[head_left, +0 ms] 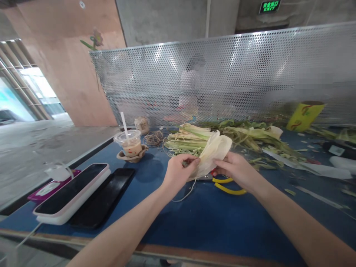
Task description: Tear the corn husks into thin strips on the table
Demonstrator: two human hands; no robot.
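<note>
Pale corn husks (pixel 213 150), layered like broad petals, are held up between my two hands over the middle of the table. My left hand (pixel 179 168) pinches their lower left side with thumb and fingers. On the right edge, my right hand (pixel 235 168) grips the husks between thumb and fingertips. Pliers with yellow handles (pixel 229 189) lie just below my right hand, their head partly hidden. A thin white string (pixel 187 194) trails on the table under my left hand. Behind the husks lies a bundle of green and cream husk strips (pixel 187 141).
On the blue table (pixel 172 226), an iced drink cup (pixel 129 142) sits in a cardboard holder, near coiled twine (pixel 154 138). Two phones (pixel 75 189) (pixel 102 198) lie at left. Loose husks (pixel 250 135) and a yellow tube (pixel 306 115) are at right, before a perforated metal screen (pixel 155 81).
</note>
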